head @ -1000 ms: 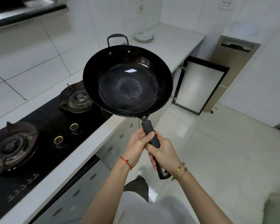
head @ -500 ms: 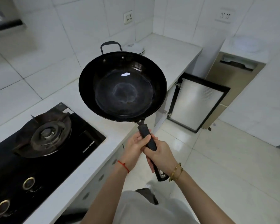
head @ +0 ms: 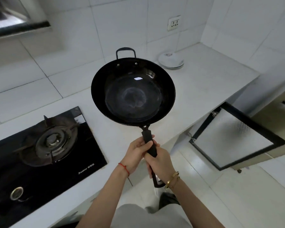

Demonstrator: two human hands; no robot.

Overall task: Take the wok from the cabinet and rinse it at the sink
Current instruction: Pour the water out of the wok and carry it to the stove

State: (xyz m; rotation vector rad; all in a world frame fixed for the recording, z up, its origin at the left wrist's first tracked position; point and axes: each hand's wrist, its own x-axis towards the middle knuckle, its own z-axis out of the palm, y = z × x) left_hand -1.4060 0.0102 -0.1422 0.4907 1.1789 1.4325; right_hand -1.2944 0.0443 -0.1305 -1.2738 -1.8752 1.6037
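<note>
A black wok point(head: 133, 92) with a loop handle at its far rim hangs level above the white countertop point(head: 204, 83), its empty bowl facing up. Its long black handle runs back toward me. My left hand point(head: 136, 151) grips the handle near the wok, and my right hand point(head: 161, 163) grips it just behind, fingers wrapped round it. The cabinet door point(head: 235, 137), black-framed with a frosted panel, stands swung open below the counter at the right. No sink is in view.
A black gas hob point(head: 39, 153) with a burner and knobs lies in the counter at the left. A white bowl-like dish point(head: 171, 60) sits at the back by the wall. A range hood point(head: 15, 22) hangs at upper left. Tiled floor spreads at lower right.
The view has swung right along the counter: the hob has slid left and the corner of the counter has come nearer. Both hands keep the same hold on the wok handle.
</note>
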